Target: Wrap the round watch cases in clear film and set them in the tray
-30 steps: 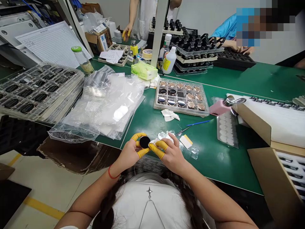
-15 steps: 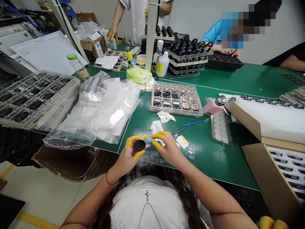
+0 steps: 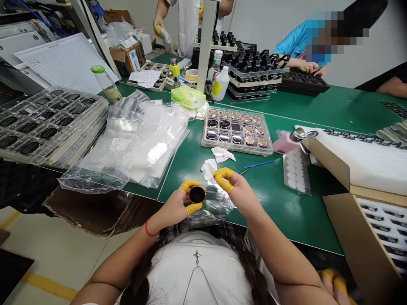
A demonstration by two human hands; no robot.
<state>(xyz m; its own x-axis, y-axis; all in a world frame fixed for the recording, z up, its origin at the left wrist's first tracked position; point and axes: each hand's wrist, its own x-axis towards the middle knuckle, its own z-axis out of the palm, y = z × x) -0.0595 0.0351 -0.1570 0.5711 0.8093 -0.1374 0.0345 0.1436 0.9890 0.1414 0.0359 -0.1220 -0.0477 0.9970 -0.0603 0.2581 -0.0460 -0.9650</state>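
Observation:
My left hand (image 3: pixel 178 203), with yellow finger cots, pinches a small round black disc (image 3: pixel 197 194) over the near edge of the green table (image 3: pixel 286 212). My right hand (image 3: pixel 237 190), also in yellow cots, is closed just right of the disc, pinching a clear film or bag (image 3: pixel 216 203) that hangs between the hands. A crumpled white wipe (image 3: pixel 208 168) lies just beyond my fingers.
A clear tray of round parts (image 3: pixel 237 131) sits ahead, with a blue stick (image 3: pixel 259 163) and a pink dispenser (image 3: pixel 288 144) to the right. Plastic bags (image 3: pixel 140 140) and stacked trays (image 3: pixel 47 123) lie left. Cardboard boxes (image 3: pixel 359 178) stand right. Other people work at the far side.
My right hand let go of the disc and lifted away to the right, drawing a clear film with it. The left hand keeps the disc, now raised slightly.

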